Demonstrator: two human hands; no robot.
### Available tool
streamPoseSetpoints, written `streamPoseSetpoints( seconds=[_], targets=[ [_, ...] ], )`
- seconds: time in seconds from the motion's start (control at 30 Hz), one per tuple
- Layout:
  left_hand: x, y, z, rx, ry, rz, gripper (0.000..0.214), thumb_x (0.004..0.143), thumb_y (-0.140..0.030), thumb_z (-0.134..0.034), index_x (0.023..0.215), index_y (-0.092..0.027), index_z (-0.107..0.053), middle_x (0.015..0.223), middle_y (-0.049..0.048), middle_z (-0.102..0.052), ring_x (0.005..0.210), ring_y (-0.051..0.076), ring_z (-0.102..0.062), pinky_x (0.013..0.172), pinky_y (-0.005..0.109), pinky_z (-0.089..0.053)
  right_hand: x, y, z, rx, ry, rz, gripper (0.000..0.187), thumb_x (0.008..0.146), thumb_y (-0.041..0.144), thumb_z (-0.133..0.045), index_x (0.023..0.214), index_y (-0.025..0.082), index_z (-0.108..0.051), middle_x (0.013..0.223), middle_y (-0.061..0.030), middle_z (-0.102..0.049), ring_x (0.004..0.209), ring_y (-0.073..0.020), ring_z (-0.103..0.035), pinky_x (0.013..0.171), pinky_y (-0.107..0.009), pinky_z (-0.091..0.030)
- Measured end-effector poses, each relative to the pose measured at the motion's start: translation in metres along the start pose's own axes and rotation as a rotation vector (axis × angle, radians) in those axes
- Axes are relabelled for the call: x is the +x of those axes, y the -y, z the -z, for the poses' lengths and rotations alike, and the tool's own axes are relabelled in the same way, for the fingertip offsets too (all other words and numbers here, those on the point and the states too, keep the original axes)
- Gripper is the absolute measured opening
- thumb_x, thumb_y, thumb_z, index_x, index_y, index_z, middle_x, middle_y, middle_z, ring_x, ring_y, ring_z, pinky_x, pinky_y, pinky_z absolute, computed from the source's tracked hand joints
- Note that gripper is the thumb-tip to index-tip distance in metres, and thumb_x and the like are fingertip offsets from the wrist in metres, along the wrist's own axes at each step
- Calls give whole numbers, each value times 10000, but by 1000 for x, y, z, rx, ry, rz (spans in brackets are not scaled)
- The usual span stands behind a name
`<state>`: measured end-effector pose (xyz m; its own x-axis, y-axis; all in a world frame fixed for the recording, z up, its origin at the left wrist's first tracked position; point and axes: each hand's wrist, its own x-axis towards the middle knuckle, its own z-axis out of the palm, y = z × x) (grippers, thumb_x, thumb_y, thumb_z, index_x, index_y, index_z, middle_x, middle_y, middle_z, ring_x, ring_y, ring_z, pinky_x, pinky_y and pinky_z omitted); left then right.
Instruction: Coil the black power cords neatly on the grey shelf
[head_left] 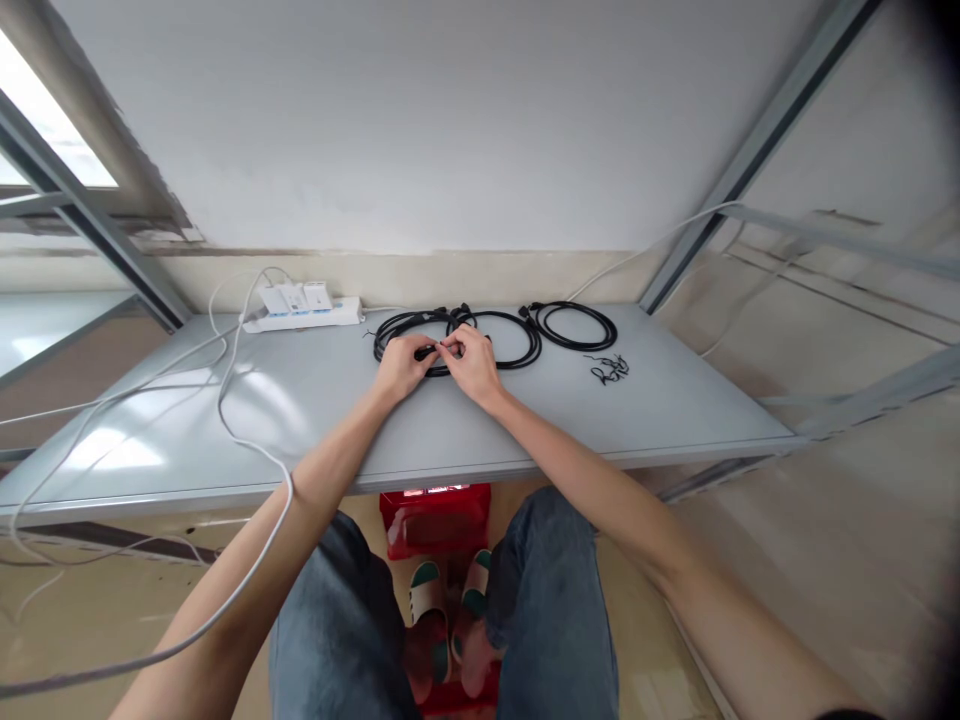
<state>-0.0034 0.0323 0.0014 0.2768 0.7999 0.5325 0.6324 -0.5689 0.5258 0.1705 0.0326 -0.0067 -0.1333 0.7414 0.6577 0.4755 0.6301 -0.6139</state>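
A left coil of black cable [388, 328] lies on the grey shelf, and both my hands meet at its front edge. My left hand [401, 368] is closed around a stretch of that cable. Right beside it, my right hand [474, 365] is pinched, its fingertips meeting those of the left; whatever they grip is too small to make out. A middle coil of black cable [537, 345] lies partly behind my right hand. Farther right rest another coil of black cable [613, 328] and a small pile of short black ties [610, 370].
A white power strip [330, 314] with plugged-in adapters stands at the back left. A white cord [232, 430] runs from there across the shelf and over my left forearm. Metal posts [690, 245] flank the shelf [675, 410]. Below is a red box [435, 525].
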Motion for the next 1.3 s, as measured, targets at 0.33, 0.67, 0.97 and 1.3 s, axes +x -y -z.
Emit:
streamPoseSetpoints(
  seconds=[0.33,0.67,0.97,1.3],
  targets=[
    [-1,2,-1,-9,-6,1,220,915,-224,-651,1006,-170,-843,978,96,-828,930,259,-751,911,354,-561,-2,1,0,7,24,17,125,931,151,-659,816,200,-661,823,-10,-571,768,-173,-541,767,-325,-469],
    [-1,0,-2,94,-20,-2,240,990,-316,-648,1047,-197,-848,1054,104,-825,1020,280,-737,949,379,-553,2,1,3,19,77,-34,140,968,138,-608,899,184,-721,896,-38,-603,775,-174,-543,779,-316,-477],
    [0,4,-3,145,15,-31,257,990,-285,-597,973,-201,-839,917,97,-779,967,279,-668,917,400,-534,2,-1,13,-151,153,208,246,1039,135,-469,919,208,-669,954,-89,-606,959,-257,-554,893,-390,-471],
    [2,10,-2,130,40,-30,206,947,-239,-634,911,-199,-832,912,94,-787,986,286,-673,958,413,-541,7,-8,17,-135,222,346,213,1046,169,-474,924,217,-642,928,-74,-566,946,-252,-533,881,-394,-461]
  ],
)
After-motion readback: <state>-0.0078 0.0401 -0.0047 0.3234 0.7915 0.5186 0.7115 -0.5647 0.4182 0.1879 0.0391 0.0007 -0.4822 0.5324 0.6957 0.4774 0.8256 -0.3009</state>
